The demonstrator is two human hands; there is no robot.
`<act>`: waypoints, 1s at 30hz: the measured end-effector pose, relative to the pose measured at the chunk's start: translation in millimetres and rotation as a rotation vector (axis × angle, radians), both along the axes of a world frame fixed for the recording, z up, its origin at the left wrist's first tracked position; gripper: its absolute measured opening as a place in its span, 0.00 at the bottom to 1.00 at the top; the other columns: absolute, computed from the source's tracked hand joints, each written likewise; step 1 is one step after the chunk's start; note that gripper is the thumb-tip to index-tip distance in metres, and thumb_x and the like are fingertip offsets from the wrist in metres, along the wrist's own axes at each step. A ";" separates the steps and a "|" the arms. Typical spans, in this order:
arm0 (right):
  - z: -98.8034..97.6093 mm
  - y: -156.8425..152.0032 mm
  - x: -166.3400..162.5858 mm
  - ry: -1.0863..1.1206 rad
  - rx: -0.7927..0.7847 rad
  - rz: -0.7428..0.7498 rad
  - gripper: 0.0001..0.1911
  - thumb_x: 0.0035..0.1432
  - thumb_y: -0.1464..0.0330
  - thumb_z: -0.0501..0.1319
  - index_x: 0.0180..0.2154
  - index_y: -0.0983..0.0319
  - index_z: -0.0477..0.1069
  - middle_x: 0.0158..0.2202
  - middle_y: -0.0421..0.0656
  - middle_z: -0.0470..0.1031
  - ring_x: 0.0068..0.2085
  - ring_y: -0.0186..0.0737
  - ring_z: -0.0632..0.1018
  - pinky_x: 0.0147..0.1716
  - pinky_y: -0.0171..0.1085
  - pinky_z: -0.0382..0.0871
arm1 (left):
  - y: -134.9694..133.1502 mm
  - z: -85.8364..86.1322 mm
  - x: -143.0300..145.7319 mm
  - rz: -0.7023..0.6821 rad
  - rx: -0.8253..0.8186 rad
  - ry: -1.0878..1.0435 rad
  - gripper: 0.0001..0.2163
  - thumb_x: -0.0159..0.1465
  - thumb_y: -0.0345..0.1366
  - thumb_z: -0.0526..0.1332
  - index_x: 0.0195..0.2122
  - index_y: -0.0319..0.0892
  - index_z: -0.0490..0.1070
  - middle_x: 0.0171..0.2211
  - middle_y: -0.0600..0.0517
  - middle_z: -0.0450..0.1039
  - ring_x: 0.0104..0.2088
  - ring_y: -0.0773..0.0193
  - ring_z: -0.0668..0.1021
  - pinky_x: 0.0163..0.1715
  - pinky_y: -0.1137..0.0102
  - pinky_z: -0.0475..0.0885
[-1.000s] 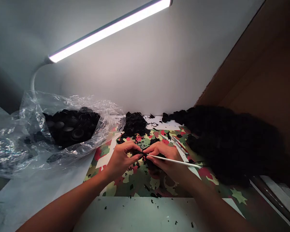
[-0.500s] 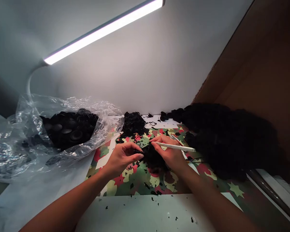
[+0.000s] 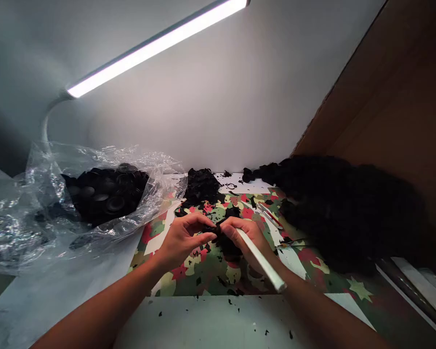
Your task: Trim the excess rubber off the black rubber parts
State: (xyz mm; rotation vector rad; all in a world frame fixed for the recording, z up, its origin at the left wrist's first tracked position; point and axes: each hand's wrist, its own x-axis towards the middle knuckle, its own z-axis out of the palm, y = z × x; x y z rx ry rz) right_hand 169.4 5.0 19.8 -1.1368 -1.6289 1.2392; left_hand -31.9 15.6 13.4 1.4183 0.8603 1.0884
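Between thumb and fingers my left hand (image 3: 181,238) pinches a small black rubbery piece (image 3: 213,229). My right hand (image 3: 250,236) is closed on a slim white-handled tool (image 3: 260,261), whose handle slants back toward the wrist. The tool's tip is hidden by the fingers. My right fingertips meet the black piece beside my left ones. Beneath the hands, black scraps (image 3: 230,248) lie on a camouflage-patterned sheet (image 3: 207,283).
At left, a clear plastic bag (image 3: 156,194) holds many black round discs (image 3: 111,194). A heap of black scraps (image 3: 202,186) sits behind the hands. To the right are a large black pile (image 3: 349,208), a red-and-metal tool (image 3: 271,215) and a cardboard panel (image 3: 403,106). A lamp (image 3: 160,48) hangs above.
My right hand has turned, swinging the white handle from pointing right to pointing down toward me. Its fingertips have come onto the black piece, while my left hand has barely moved.
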 end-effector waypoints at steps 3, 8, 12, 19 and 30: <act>2.6 -2.1 -2.5 0.030 -0.027 -0.032 0.21 0.59 0.51 0.63 0.28 0.62 0.74 0.21 0.36 0.62 0.22 0.31 0.63 0.19 0.31 0.55 | -0.4 -0.3 2.1 0.008 -0.018 -0.001 0.12 0.53 0.34 0.74 0.39 0.40 0.80 0.33 0.52 0.79 0.33 0.66 0.78 0.35 0.73 0.75; 11.1 -5.9 -4.0 0.124 -0.156 -0.047 0.21 0.59 0.50 0.62 0.27 0.61 0.72 0.18 0.35 0.60 0.18 0.31 0.61 0.16 0.32 0.56 | 0.9 -3.0 4.0 0.028 -0.083 -0.106 0.17 0.50 0.32 0.76 0.41 0.41 0.78 0.34 0.51 0.80 0.36 0.64 0.80 0.35 0.72 0.77; 13.0 -7.6 -4.5 0.148 -0.148 -0.046 0.21 0.58 0.51 0.63 0.26 0.62 0.71 0.19 0.36 0.61 0.19 0.31 0.63 0.17 0.32 0.57 | 1.2 -1.1 4.5 0.061 -0.085 -0.158 0.26 0.47 0.30 0.77 0.47 0.44 0.73 0.37 0.50 0.80 0.44 0.57 0.81 0.38 0.70 0.79; -0.1 -3.5 -3.7 -0.023 0.017 -0.054 0.13 0.62 0.58 0.60 0.33 0.60 0.74 0.21 0.38 0.69 0.21 0.36 0.69 0.20 0.35 0.63 | 0.6 -2.9 -0.4 0.094 0.422 0.195 0.11 0.62 0.32 0.68 0.46 0.46 0.79 0.39 0.47 0.76 0.40 0.59 0.79 0.39 0.66 0.78; -4.0 16.5 18.7 -0.088 0.256 -0.269 0.27 0.68 0.50 0.49 0.27 0.60 0.73 0.19 0.40 0.71 0.20 0.35 0.67 0.23 0.35 0.60 | 39.7 84.9 -115.8 0.864 0.637 0.841 0.11 0.69 0.35 0.59 0.50 0.43 0.76 0.35 0.54 0.77 0.31 0.65 0.76 0.36 0.68 0.73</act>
